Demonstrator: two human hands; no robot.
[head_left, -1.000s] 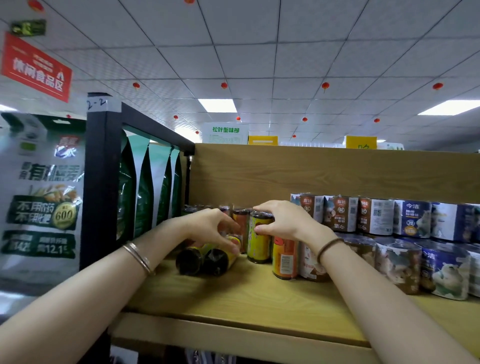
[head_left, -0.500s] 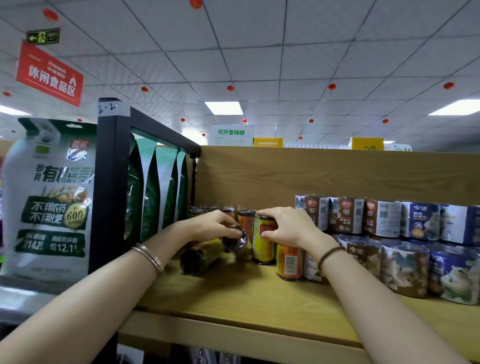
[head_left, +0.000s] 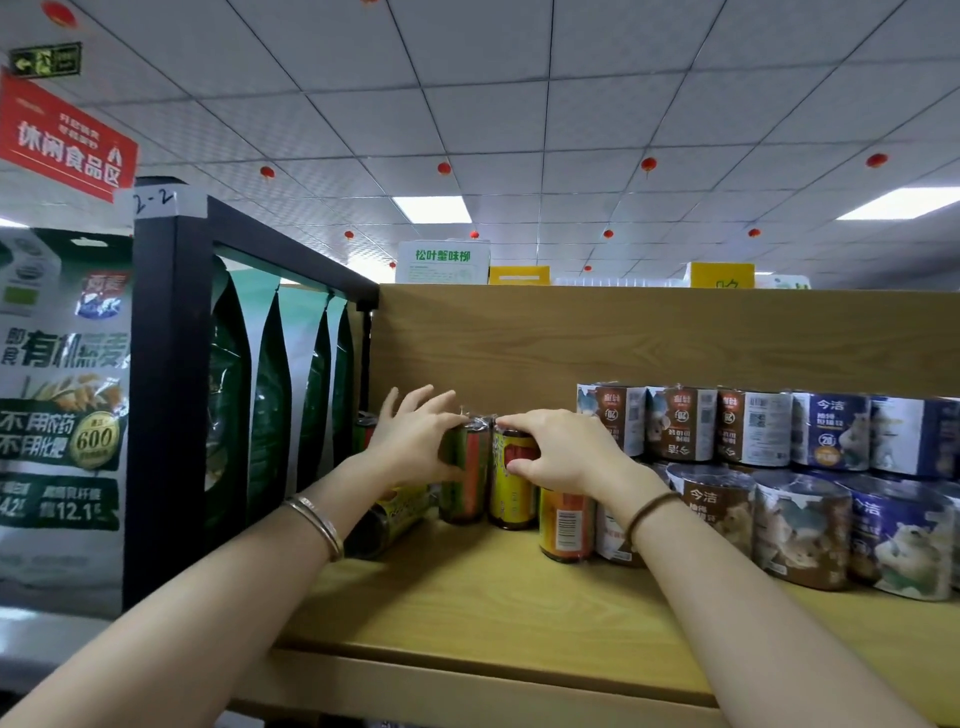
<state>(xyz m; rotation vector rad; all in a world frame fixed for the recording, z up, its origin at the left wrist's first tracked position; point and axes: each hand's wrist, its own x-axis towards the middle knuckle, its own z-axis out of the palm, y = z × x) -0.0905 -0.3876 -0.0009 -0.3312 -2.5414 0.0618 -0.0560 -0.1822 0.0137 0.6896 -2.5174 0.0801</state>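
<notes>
Through the head camera I saw both hands at the back left of the wooden shelf (head_left: 493, 597), each on an upright can. The left hand (head_left: 415, 441) held the striped can (head_left: 465, 488) near its top, thumb on its front and index finger across the rim, the other fingers spread nearly straight above it. The right hand (head_left: 563, 452) gripped the yellow can (head_left: 511, 499), its fingers curled over the lid and the thumb pressed against the label. The two cans stood side by side, touching or nearly so. An orange can (head_left: 566, 525) stood just in front of the yellow one, and another can lying on its side (head_left: 387, 519) sat below my left wrist. Wrapped rolls (head_left: 800, 514) lined the right of the shelf, and green bags (head_left: 270, 405) stood to the left.
</notes>
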